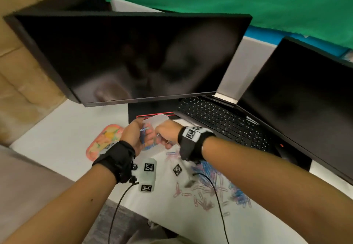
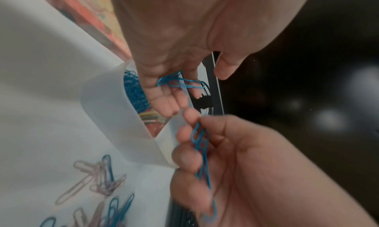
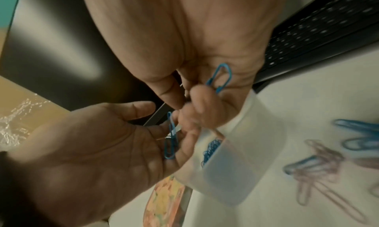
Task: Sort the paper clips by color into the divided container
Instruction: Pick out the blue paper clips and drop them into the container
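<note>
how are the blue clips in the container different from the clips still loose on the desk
The blue clips in the container are one colour, packed inside one compartment. The loose clips on the desk are blue and pink mixed, scattered flat and unsorted. Both lots look like the same plain wire clips.

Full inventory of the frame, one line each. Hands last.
divided container: one, translucent white, on the desk under both hands; blue clips fill one compartment, yellow and reddish ones show in others.
loose paper clips: many, blue and pink, scattered on the desk nearer the person.
patterned case: one, orange-pink, left of the container.
monitor: one, black, off, behind the container.
laptop: one, black, open, to the right.
left hand: holds blue clips over the container.
right hand: grip on more blue clips.
</note>
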